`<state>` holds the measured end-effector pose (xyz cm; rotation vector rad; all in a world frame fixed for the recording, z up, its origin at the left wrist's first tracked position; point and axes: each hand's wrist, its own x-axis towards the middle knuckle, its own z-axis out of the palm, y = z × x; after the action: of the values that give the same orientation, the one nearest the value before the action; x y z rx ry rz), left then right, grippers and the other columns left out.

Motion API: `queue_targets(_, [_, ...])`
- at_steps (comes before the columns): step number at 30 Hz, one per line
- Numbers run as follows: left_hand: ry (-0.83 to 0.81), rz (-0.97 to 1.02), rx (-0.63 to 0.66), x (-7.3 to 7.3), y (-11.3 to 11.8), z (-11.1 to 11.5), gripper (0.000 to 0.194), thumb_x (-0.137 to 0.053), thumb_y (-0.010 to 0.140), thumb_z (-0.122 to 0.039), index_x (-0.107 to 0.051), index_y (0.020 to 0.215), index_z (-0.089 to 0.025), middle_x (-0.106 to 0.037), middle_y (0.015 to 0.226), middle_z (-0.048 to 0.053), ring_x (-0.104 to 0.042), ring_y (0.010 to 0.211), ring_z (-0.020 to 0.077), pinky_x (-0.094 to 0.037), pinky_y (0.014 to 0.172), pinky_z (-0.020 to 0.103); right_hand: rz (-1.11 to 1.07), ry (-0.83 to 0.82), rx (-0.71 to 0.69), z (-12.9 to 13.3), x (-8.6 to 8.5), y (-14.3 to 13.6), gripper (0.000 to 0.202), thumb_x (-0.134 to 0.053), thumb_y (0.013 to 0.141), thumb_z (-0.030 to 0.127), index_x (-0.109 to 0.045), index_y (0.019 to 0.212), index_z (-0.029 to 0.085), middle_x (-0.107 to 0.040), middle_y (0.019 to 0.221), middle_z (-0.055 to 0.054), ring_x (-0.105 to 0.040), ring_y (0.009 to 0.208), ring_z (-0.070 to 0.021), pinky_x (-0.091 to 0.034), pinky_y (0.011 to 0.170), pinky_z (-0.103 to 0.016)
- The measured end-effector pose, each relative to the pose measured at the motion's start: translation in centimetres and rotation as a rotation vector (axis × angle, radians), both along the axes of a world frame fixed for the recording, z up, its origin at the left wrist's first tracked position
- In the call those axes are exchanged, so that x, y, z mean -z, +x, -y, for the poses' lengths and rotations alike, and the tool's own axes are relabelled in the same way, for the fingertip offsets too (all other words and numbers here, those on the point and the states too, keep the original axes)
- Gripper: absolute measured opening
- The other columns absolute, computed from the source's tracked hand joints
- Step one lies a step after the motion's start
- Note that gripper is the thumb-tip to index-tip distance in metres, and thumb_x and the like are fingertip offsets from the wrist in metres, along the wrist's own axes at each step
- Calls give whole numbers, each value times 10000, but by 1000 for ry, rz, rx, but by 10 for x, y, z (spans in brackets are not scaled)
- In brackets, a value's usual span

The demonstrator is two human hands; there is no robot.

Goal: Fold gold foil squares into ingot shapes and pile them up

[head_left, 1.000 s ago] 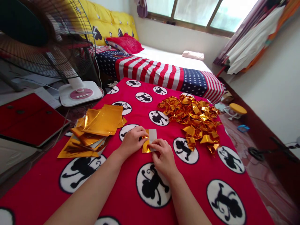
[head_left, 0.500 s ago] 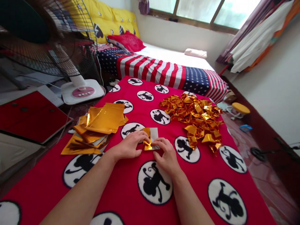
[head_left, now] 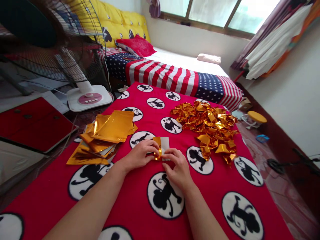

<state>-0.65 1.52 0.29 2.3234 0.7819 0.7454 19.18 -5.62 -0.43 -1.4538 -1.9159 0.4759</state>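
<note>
A small sheet of gold foil paper [head_left: 165, 143] lies on the red cloth in front of me, its left part folded over gold and its right part showing the pale back. My left hand [head_left: 142, 155] pinches the sheet's lower left edge between thumb and fingers. From the right, my right hand [head_left: 178, 166] presses its closed fingertips on the lower right corner, with the thumb just below. To the left is a loose stack of flat gold foil sheets [head_left: 115, 126]. A heap of folded gold foil pieces [head_left: 212, 121] spreads over the far right.
The red cloth [head_left: 205, 200] with monkey prints covers the surface under my hands. A white-based fan [head_left: 100, 95] stands at the left beside a red panel [head_left: 32, 120]. Behind is a bed with a stars-and-stripes cover [head_left: 162, 71]. A yellow stool [head_left: 257, 116] is at the right.
My left thumb has moved up and right to the sheet's lower edge, closing with the fingers. My right hand stays nearly in place, and the view has shifted slightly.
</note>
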Motion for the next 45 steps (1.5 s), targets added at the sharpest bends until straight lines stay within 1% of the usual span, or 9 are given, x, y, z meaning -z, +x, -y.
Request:
queue_targets(3, [48, 10, -12, 3, 1, 0, 139, -636, 816, -143, -734, 863, -229, -677, 972, 49, -590, 927, 176, -461, 877, 338, -10, 2, 10, 0, 2, 0, 287, -693, 736, 147, -673, 1002, 255, -634, 1044, -39, -559, 963, -227, -427, 864, -383])
queue_targets(8, [77, -5, 10, 7, 0, -1, 123, -655, 819, -184, -753, 835, -258, -680, 920, 38, -597, 910, 170, -458, 860, 325, 7, 11, -6, 1, 2, 0, 171, -684, 771, 161, -699, 914, 254, -634, 1010, -35, -555, 950, -217, -417, 856, -373])
queue_targets(13, [41, -26, 18, 5, -1, -2, 93, -677, 810, -209, -762, 820, -247, -666, 879, 37, -588, 866, 160, -460, 806, 296, -26, -17, 26, 0, 1, 0, 125, -625, 819, 158, -718, 836, 240, -625, 886, -26, -555, 858, -189, -422, 806, -341])
queue_targets(17, [11, -30, 29, 5, 0, -3, 88, -693, 799, -217, -766, 830, -254, -668, 889, 36, -585, 872, 162, -458, 806, 295, -37, -38, 64, -1, 2, 0, 133, -627, 801, 129, -709, 802, 234, -614, 836, -21, -550, 832, -186, -421, 778, -323])
queue_targets(21, [10, -17, 20, 7, 1, -3, 69, -693, 804, -247, -761, 813, -256, -674, 884, 32, -589, 874, 164, -454, 824, 304, -33, -35, 58, -1, 2, 0, 139, -626, 782, 108, -681, 796, 235, -610, 831, -14, -547, 833, -188, -415, 785, -320])
queue_targets(28, [42, -19, -51, 5, 5, 0, 71, -654, 827, -227, -708, 789, -203, -680, 872, 46, -599, 863, 175, -452, 846, 329, 5, -33, 61, 0, 0, -2, 113, -690, 737, 140, -649, 785, 234, -616, 827, -8, -537, 816, -193, -401, 781, -329])
queue_targets(36, [36, -41, -92, 8, 7, 0, 65, -676, 805, -236, -683, 752, -199, -669, 864, 37, -599, 862, 173, -452, 842, 324, 64, -13, 105, 1, 2, -8, 95, -663, 782, 155, -615, 734, 220, -606, 769, -5, -519, 777, -185, -359, 725, -316])
queue_targets(40, [5, 4, -85, 7, 6, -1, 80, -681, 801, -238, -689, 737, -192, -673, 850, 41, -602, 841, 168, -458, 831, 321, 94, 2, 109, 2, 2, -9, 114, -645, 789, 159, -589, 706, 213, -595, 755, -7, -510, 771, -185, -346, 708, -313])
queue_targets(45, [-28, 21, -38, 4, 3, -2, 77, -664, 807, -190, -709, 745, -196, -677, 876, 42, -605, 854, 163, -461, 841, 314, 130, 11, 139, 5, 2, -12, 92, -624, 792, 154, -603, 722, 212, -600, 774, -22, -515, 782, -194, -346, 724, -325])
